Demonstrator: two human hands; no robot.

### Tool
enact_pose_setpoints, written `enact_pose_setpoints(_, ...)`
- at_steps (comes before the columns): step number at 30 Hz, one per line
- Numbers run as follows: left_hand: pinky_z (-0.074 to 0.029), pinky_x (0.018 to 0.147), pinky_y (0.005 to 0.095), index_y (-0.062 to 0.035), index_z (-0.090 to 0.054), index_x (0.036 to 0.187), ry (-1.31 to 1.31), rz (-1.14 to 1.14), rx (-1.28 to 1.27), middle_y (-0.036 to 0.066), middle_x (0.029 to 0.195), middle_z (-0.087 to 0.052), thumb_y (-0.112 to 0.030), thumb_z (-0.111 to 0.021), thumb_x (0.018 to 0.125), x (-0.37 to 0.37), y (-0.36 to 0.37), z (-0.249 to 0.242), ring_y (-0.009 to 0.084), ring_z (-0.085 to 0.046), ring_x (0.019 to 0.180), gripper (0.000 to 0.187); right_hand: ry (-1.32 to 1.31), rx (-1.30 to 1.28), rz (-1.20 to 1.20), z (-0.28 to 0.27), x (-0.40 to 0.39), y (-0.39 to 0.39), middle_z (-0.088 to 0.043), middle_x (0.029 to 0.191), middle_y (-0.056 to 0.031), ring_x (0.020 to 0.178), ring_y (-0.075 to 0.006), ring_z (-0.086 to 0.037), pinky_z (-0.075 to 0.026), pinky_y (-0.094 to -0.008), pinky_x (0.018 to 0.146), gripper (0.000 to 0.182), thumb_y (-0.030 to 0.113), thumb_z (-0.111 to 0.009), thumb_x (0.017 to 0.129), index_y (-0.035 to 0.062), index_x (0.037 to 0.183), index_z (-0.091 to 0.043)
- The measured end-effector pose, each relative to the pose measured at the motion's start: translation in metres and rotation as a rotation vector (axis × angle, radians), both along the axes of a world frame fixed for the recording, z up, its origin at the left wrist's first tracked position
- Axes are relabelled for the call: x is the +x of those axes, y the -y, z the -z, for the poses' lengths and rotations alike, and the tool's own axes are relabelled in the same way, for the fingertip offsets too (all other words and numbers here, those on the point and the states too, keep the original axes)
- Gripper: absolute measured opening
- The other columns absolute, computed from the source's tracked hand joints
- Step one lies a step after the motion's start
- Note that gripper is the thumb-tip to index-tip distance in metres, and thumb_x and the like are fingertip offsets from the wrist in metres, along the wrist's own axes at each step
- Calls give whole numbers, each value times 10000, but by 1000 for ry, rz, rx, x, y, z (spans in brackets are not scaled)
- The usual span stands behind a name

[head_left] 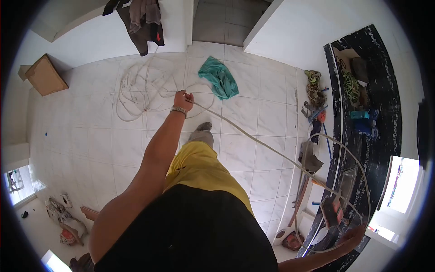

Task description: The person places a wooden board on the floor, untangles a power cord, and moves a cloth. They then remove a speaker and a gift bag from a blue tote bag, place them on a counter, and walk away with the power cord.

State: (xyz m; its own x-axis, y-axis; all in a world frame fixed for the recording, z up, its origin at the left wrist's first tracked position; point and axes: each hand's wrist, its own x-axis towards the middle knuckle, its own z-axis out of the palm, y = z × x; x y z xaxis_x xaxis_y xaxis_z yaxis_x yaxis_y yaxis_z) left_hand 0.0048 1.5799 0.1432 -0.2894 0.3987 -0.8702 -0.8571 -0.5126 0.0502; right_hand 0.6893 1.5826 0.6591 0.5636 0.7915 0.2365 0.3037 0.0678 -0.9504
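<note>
My left hand (pixel 183 99), with a metal-banded watch at the wrist, is stretched out ahead of me, its fingers closed round a long pale cable (pixel 253 138). From there the cable runs taut to the lower right, where my right hand (pixel 354 235) is closed on it. A wide loop of the same cable hangs about my right hand and arches over the black counter. More of it lies in loose, tangled coils (pixel 145 88) on the floor beyond my left hand. A green cloth or plastic sheet (pixel 219 78) lies crumpled to the right of those coils.
A cardboard box (pixel 46 75) stands by the left wall. Clothes (pixel 140 22) hang at the back near a doorway (pixel 226 20). Along the right, a black marbled counter (pixel 380 68) bears green rope (pixel 350 86) and blue items. Tools and a shovel-like blade (pixel 311 158) stand beside it.
</note>
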Motion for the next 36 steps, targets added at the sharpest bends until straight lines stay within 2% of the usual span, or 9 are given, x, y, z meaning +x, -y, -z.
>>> enact_pose_setpoints(3, -534, 524, 270, -30, -432, 1061, 123, 74, -162, 67, 785, -541, -203, -600, 917, -91, 68, 53, 143, -546, 599, 281, -125, -41, 87, -4, 110, 6, -241, 583, 92, 464, -3, -191, -160, -208, 404, 291, 203, -599, 989, 21, 1215, -618)
enact_pose_setpoints(10, -439, 506, 207, -121, -597, 899, -263, 241, -421, 41, 840, -641, -217, -406, 953, -115, 6, 138, 121, -568, 564, 220, -59, -181, 261, 65, 133, 47, -257, 607, 95, 492, -21, -244, -242, -221, 448, 145, 239, -617, 979, 118, 899, -609)
enact_pose_setpoints(11, -403, 480, 239, -170, -529, 791, -430, 460, -45, -51, 731, -542, -239, -406, 949, -118, -16, 190, 80, -476, 562, 212, 204, -151, 195, 91, 148, 54, -258, 613, 97, 497, -20, -246, -239, -222, 448, 165, 241, -618, 976, 132, 857, -582)
enact_pose_setpoints(12, -411, 473, 251, -157, -563, 865, -454, 397, -285, -36, 722, -549, -249, -424, 960, -84, -67, 154, 99, -494, 554, 192, 465, -124, 130, 126, 182, 71, -259, 620, 99, 502, -20, -249, -236, -223, 449, 196, 242, -620, 973, 146, 815, -556)
enact_pose_setpoints(15, -432, 452, 286, -118, -666, 1085, -604, 674, -293, 7, 696, -572, -276, -479, 992, 81, -214, -23, 158, -547, 530, 262, -166, -293, 323, 134, 142, 73, -284, 623, 95, 500, -20, -254, -235, -208, 439, 211, 206, -621, 949, 156, 778, -509)
enact_pose_setpoints(17, -283, 426, 214, -107, -556, 1330, -786, 1018, 361, -50, 657, -424, -287, -473, 1037, 197, -249, -155, 35, -316, 499, 354, -321, -288, 223, 166, 147, 72, -325, 619, 89, 492, -12, -264, -231, -192, 418, 100, 184, -617, 944, 116, 879, -585)
enact_pose_setpoints(21, -373, 543, 247, -73, -572, 1334, -1216, 1462, 1366, -37, 658, -461, -313, -459, 1053, 377, -221, -311, 57, -411, 577, 386, -502, -147, 69, 196, 126, 41, -447, 676, 72, 478, -17, -312, -236, -192, 389, 196, 184, -618, 961, 54, 1108, -616)
enact_pose_setpoints(29, -503, 672, 325, -24, -539, 1328, -1128, 1959, 1409, 63, 771, -611, -170, -445, 1013, 554, -127, -262, 138, -588, 670, 359, -470, -379, -155, 222, 80, -62, -649, 815, -35, 465, -36, -421, -279, -185, 374, 380, 378, -609, 973, 21, 1106, -611)
enact_pose_setpoints(36, -503, 618, 316, -52, -666, 1037, -1404, 1900, 1281, 54, 655, -609, -177, -520, 909, 574, -136, -246, 147, -582, 587, 231, -270, -652, -645, 237, 90, -144, -624, 683, -27, 436, -15, -433, -255, -190, 349, 130, 79, -665, 842, 34, 939, -591)
